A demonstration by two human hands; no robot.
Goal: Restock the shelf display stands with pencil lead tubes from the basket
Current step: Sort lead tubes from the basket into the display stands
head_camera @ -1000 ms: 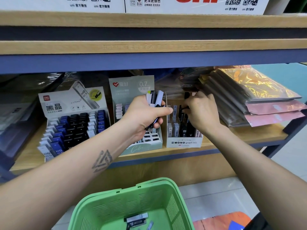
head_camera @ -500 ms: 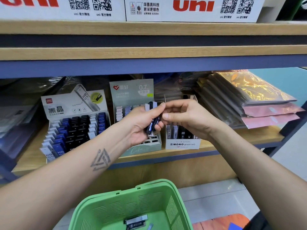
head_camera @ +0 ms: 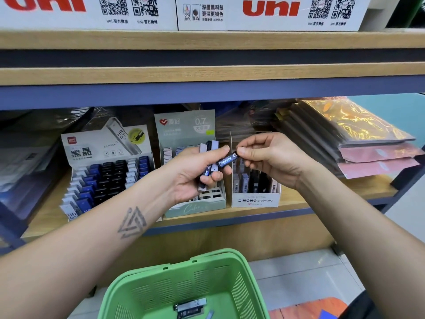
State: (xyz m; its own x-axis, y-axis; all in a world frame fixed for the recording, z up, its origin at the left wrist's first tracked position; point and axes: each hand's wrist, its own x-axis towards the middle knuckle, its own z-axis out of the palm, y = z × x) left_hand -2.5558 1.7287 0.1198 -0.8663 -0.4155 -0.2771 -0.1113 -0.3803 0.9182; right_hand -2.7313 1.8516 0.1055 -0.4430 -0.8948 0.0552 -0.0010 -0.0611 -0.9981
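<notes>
Left hand [head_camera: 195, 173] clamps a spare lead-tube bundle [head_camera: 208, 162] as supply; right hand [head_camera: 271, 157] pinches one blue tube [head_camera: 227, 160], label outward, for the MONO graph MG stand [head_camera: 255, 200].

- Three display stands sit in a row on the wooden shelf [head_camera: 322, 199]: the Deli stand [head_camera: 103, 171] at the left, the 0.7 lead stand [head_camera: 190, 203] in the middle, the MONO graph box [head_camera: 255, 199] right of it.
- Stacked plastic sleeves [head_camera: 358, 143] lie right of that box.
- Uni cartons [head_camera: 271, 12] stand on the shelf above.
- Both hands meet in front of the middle stand, the left hand [head_camera: 195, 173] with a bunch of lead tubes [head_camera: 208, 171], the right hand [head_camera: 271, 155] on one tube [head_camera: 226, 160] between them.
- The basket [head_camera: 184, 284] sits below the shelf, a few tubes [head_camera: 190, 306] in it.
</notes>
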